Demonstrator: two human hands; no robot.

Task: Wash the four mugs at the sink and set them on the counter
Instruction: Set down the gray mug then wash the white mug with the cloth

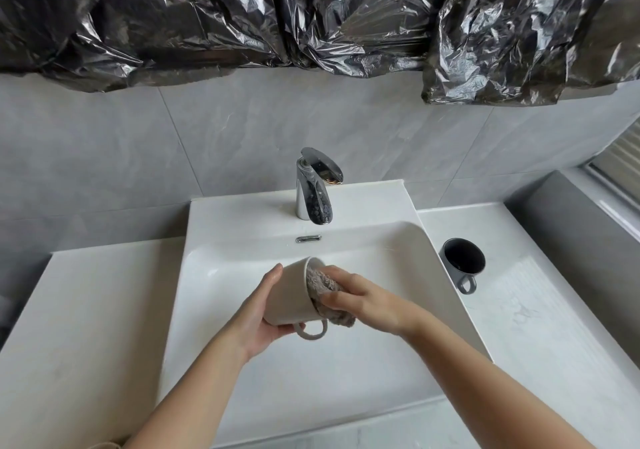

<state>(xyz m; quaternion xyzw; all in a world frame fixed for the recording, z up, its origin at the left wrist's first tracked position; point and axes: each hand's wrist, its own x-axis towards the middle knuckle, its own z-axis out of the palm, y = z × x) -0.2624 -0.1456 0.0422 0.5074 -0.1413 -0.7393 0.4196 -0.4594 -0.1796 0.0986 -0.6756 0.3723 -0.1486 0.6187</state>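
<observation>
Scrubbing the pale mug (291, 292) goes best with the left hand (259, 315) clasped firmly round its wall, holding it tipped over the sink (214, 275), while the right hand (360, 299), fingers curled on the cloth (319, 283) stuffed in its mouth, twists round the whole inside. A dark mug (462, 261) stands upright on the counter (536, 327) just right of the sink, apart from the work.

Two bare arms and hands of a person, seen from above.
The left hand (259, 317) and right hand (363, 299) are bare, as are the left forearm (194, 389) and right forearm (485, 376), both smooth and slender down to the bottom edge. A small scrap of pale beige fabric (105, 445) shows beside the left forearm; whether it is clothing cannot be told.
</observation>
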